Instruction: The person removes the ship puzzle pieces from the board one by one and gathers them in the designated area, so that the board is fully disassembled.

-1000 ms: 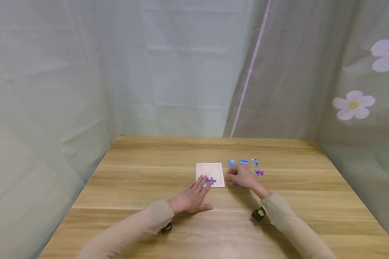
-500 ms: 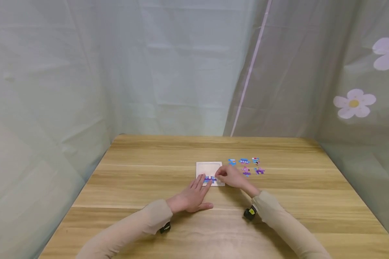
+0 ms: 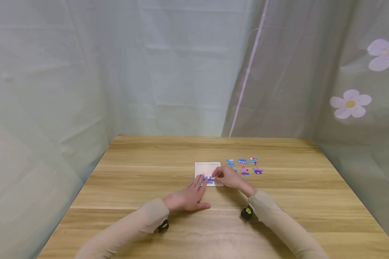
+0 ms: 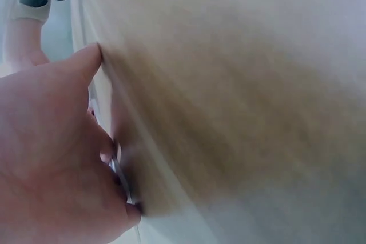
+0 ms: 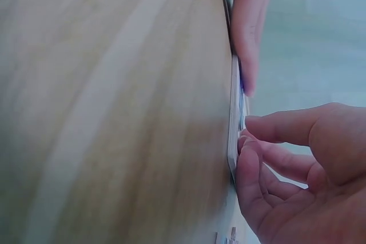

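Observation:
A square white puzzle board (image 3: 208, 168) lies on the table, with joined blue and purple puzzle pieces (image 3: 209, 181) along its near edge. My left hand (image 3: 192, 198) lies flat with fingers spread, its fingertips resting on those pieces and its thumb out on the wood. Over the board's right side, my right hand (image 3: 227, 177) pinches a puzzle piece that its fingertips mostly hide. In the right wrist view, thumb and fingertips of the right hand (image 5: 303, 170) meet right at the edge of the board (image 5: 234, 112), with the left hand (image 5: 251, 32) beyond.
To the right of the board lie several loose puzzle pieces, among them a blue one (image 3: 242, 161) and a purple one (image 3: 258, 171). One is partly covered by the right hand. Fabric curtains (image 3: 168, 72) stand behind the wooden table (image 3: 142, 151) and at both sides.
My right hand has moved left from the loose pieces to the board, and the nearest loose piece is gone from the table. My left hand stays on the board.

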The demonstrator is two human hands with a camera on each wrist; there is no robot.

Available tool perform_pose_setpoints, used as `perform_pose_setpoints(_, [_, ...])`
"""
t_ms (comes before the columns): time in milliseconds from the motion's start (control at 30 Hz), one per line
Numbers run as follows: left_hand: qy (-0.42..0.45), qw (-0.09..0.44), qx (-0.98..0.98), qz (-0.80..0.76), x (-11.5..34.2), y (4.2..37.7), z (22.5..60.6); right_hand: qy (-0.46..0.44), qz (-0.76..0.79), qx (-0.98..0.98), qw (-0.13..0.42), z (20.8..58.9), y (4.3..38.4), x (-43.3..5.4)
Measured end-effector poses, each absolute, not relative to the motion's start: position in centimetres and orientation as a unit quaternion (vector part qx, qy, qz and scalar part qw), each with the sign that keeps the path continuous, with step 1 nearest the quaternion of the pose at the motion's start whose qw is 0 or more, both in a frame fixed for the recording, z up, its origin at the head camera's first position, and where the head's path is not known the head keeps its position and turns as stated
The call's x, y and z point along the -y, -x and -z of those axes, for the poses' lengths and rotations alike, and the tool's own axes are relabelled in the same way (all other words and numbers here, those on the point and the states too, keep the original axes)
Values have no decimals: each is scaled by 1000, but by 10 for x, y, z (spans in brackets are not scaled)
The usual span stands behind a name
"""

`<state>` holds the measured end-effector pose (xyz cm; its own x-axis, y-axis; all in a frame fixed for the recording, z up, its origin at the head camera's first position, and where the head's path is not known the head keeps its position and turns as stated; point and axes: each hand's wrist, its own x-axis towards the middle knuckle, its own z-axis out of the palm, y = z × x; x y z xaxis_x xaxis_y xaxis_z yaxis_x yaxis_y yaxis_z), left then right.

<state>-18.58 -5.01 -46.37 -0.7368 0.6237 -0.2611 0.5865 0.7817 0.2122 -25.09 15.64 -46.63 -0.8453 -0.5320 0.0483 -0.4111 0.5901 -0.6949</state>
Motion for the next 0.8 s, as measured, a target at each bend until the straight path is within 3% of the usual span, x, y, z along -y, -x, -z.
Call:
perform_pose_setpoints(300, [-319, 181, -928, -72, 56, 189, 461, 258, 365, -890, 88, 467, 252, -153])
perform_pose_setpoints(667, [-312, 156, -936, -38, 53, 186, 461, 279, 360, -887, 76, 470, 253, -155])
perform_pose_setpoints(800, [-311, 156, -937, -29, 52, 186, 462, 246, 336, -905, 88, 464, 249, -149])
